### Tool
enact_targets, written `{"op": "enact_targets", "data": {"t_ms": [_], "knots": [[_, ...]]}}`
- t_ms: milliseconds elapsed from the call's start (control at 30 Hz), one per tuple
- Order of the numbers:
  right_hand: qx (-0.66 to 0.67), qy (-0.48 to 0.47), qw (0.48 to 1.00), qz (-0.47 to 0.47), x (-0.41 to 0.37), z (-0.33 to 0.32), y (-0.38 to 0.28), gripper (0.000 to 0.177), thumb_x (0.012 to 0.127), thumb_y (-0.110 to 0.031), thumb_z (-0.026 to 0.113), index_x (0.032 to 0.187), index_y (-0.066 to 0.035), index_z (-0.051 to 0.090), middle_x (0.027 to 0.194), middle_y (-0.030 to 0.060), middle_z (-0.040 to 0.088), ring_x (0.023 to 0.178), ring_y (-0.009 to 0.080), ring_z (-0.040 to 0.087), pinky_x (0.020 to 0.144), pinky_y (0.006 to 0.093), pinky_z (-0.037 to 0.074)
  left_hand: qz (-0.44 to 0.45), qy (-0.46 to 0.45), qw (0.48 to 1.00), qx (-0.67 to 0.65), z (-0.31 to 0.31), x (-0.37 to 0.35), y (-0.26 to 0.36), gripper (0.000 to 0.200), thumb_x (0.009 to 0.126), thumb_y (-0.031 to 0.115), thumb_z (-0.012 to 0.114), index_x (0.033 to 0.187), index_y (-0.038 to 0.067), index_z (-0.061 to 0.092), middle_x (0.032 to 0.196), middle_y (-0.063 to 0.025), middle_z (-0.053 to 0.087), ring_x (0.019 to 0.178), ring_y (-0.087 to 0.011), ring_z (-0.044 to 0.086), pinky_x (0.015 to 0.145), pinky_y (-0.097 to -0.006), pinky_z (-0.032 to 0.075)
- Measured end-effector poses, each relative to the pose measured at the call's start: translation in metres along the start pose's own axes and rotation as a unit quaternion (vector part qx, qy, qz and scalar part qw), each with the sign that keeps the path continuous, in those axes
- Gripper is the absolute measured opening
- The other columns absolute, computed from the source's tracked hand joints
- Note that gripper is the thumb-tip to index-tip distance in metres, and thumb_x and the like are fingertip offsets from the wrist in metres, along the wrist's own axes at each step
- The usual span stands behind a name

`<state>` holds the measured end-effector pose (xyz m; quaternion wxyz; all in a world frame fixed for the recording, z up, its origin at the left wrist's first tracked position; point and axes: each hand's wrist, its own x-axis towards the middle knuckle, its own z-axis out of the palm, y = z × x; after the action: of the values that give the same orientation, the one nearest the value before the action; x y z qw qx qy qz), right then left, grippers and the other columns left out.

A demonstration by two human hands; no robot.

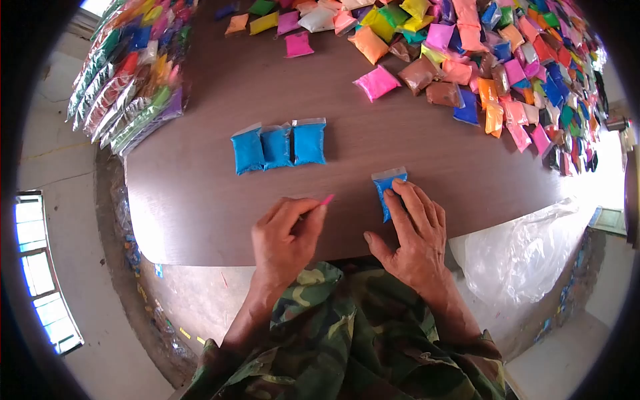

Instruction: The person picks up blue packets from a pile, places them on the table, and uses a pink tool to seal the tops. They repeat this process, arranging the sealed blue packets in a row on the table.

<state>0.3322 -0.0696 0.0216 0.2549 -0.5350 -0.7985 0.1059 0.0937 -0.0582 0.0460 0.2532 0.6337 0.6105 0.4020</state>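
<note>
My left hand [288, 230] is closed in a pinch near the table's front edge, with a small pink strip [327, 199] poking out between thumb and forefinger. To its right, my right hand [415, 230] lies over a blue packet [384, 183], fingertips touching its face and thumb spread away. That packet has a clear top seal, and its lower right part is hidden under the fingers. Farther back, three similar blue packets, a left one [248, 151], a middle one [277, 146] and a right one [309, 143], lie side by side, the left two overlapping or touching.
A big pile of loose coloured packets [460, 70] spreads over the back and right of the brown table [200, 213]. Stacked clear bags of packets [143, 73] stand at the left edge. A clear plastic bag [520, 250] hangs by the right front edge.
</note>
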Motion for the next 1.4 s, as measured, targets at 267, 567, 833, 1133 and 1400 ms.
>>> {"op": "enact_targets", "data": {"t_ms": [267,567,833,1133,1400], "knots": [[-0.007,0.024,1.0,0.009,0.0,0.004,0.001,0.06,0.077,-0.028,0.093,0.128,-0.008,0.069,0.148,0.0096,0.064,0.134,0.0314,0.061,0.098,0.0489,0.047,0.029,-0.079,0.996,-0.001,0.032,0.022,0.006,0.009,0.095,0.004,0.083,0.103,0.001,0.08,0.086,-0.0091,0.074,0.071,-0.0148,0.068,0.06,-0.0303,0.052],[0.022,0.074,0.997,-0.008,-0.009,0.009,0.001,0.048,0.077,-0.024,0.091,0.119,-0.011,0.072,0.133,0.0042,0.072,0.125,0.0274,0.067,0.094,0.0448,0.047,0.081,-0.117,0.988,0.055,0.052,0.02,0.01,0.007,0.097,0.015,0.079,0.096,0.009,0.077,0.089,-0.0078,0.072,0.072,-0.0337,0.074,0.062,-0.0443,0.058],[0.027,0.13,0.991,-0.013,-0.006,0.021,0.005,0.039,0.077,-0.019,0.089,0.113,-0.012,0.075,0.127,0.0023,0.075,0.116,0.0254,0.07,0.088,0.0413,0.047,0.18,-0.156,0.953,0.187,0.063,0.031,0.015,0.009,0.097,0.016,0.078,0.091,0.01,0.073,0.085,-0.0058,0.066,0.069,-0.0304,0.07,0.059,-0.0415,0.055],[0.026,0.144,0.989,-0.004,-0.01,0.02,0.003,0.037,0.078,-0.019,0.088,0.112,-0.012,0.076,0.126,0.0025,0.075,0.114,0.0256,0.07,0.087,0.0404,0.047,0.181,-0.142,0.952,0.203,0.067,0.045,0.015,0.011,0.098,0.015,0.075,0.09,0.009,0.07,0.087,-0.0069,0.067,0.072,-0.032,0.071,0.062,-0.044,0.057],[0.028,0.178,0.983,-0.012,-0.013,0.031,0.009,0.032,0.079,-0.02,0.087,0.109,-0.014,0.078,0.126,0.0028,0.074,0.111,0.0272,0.072,0.089,0.0405,0.05,0.177,-0.177,0.949,0.191,0.062,0.039,0.017,0.01,0.099,0.017,0.076,0.095,0.008,0.074,0.091,-0.0095,0.069,0.077,-0.0346,0.073,0.065,-0.0438,0.058]]}}
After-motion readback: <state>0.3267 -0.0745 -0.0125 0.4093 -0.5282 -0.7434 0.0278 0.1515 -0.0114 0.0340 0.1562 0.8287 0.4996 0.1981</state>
